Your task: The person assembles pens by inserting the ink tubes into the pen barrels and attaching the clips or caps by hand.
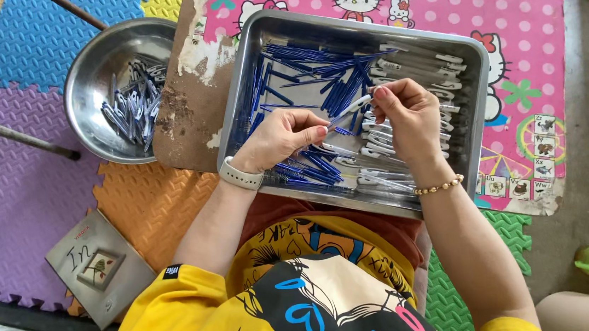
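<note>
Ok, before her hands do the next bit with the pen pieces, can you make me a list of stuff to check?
1. Left hand has a thin piece pinched in its fingertips: ok.
2. Right hand has a clear pen barrel pinched at its end: ok.
3. The two pieces line up tip to tip: cannot tell, fingers cover the join.
4. More blue refills within reach in the metal tray: ok.
5. More clear barrels on the tray's right side: ok.
6. Round metal bowl with pens in it sits beside the tray: ok.
</note>
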